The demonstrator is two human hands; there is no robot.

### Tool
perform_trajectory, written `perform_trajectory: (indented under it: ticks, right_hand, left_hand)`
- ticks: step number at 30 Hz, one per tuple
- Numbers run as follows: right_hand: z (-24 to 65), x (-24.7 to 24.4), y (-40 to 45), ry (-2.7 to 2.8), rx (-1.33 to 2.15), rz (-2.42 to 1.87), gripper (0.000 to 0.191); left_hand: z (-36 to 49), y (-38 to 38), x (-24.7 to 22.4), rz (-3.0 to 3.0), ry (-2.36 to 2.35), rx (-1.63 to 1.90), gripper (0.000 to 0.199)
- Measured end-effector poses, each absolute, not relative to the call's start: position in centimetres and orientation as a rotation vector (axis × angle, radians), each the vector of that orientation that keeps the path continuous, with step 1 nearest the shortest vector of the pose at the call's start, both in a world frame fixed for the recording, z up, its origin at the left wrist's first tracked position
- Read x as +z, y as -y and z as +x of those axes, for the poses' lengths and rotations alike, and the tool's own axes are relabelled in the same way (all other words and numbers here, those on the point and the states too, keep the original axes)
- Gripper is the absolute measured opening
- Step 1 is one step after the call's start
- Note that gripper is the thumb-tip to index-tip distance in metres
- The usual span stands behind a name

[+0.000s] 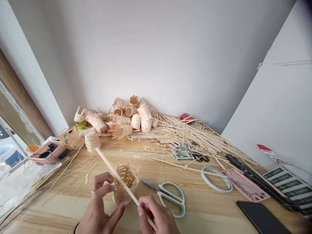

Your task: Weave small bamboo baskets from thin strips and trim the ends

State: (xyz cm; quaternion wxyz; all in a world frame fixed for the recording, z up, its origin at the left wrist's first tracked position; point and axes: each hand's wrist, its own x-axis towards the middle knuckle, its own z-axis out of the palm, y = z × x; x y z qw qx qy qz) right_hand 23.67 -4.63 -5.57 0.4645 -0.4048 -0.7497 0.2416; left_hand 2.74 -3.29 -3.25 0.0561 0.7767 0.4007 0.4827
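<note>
Head view: small woven bamboo basket (125, 185), unfinished, at lower centre of the frame, raised above the worktop (48, 216) between both hands. Short cylindrical body of thin, pale interlaced strips; open mouth tilted up toward the camera, with the horizontal weave showing on the inner wall.

Left hand (99, 203): closed loosely around the basket, with fingers against its left side and thumb reaching to its lower edge. Thin ring on one finger; dark band at the wrist. Right hand (156, 213): closed in a pinch on a long bamboo strip (107, 163), just right of the basket. Strip running diagonally from the right hand, up across the front of the basket, and out past its far left side.

Nearby on the worktop: scissors with pale green handles (170, 199), just beyond the right hand; loose bamboo offcuts (73, 175) scattered left of the basket. Farther right: a roll of tape (216, 179), a pink tray (245, 185) and a black phone (260, 217). At the far edge, against the wall: a heap of long bamboo strips (195, 136) beside a pile of small woven baskets (131, 117), some lying on their sides, others upright.
</note>
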Motion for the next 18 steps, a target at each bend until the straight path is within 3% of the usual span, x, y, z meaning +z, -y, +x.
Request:
perform_trajectory:
  ticks: [3,8,13,18]
  right_hand:
    - [24.1,-5.3,4.7,1.837,0.670,-1.008,0.016]
    - [24.3,-5.8,4.5,1.761,0.661,-1.035,0.019]
    - [24.3,-5.5,4.5,1.780,0.669,-1.027,0.018]
    - [24.6,-4.9,4.5,1.765,0.743,-0.968,0.017]
  left_hand:
    - [2.1,2.6,-3.7,2.205,-1.301,1.491,0.062]
    - [1.7,0.6,-3.1,1.962,-1.262,1.026,0.088]
    - [2.4,-0.3,-3.5,1.740,-1.137,0.923,0.066]
    - [3.0,0.4,-3.7,1.892,-1.319,0.973,0.069]
